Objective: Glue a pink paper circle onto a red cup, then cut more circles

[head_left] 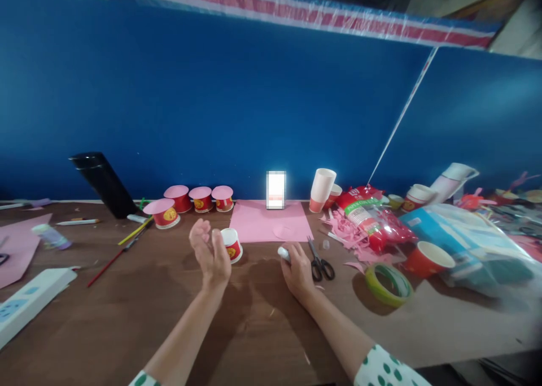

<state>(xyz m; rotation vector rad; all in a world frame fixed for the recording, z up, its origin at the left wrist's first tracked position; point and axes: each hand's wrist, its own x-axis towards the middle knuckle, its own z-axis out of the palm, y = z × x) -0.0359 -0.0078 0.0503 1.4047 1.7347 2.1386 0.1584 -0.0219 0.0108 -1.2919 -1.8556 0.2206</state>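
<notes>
My left hand (212, 257) is raised just left of a red and white paper cup (232, 246), its fingers apart and nothing in its grasp. The cup stands upside down on the brown table. My right hand (298, 270) is closed round what looks like a white glue stick (284, 254), most of it hidden by the fingers. Black-handled scissors (320, 266) lie right beside that hand. Beyond both hands is a pink paper sheet (262, 221) with a pale pink round piece (283, 231) on it.
Several cups with pink discs (159, 207) stand at the back left, near a leaning black flask (104, 184). To the right are stacked paper cups (322, 188), pink scraps (349, 228), a red packet (376, 216) and green tape (388, 285). A power strip (34, 301) lies left.
</notes>
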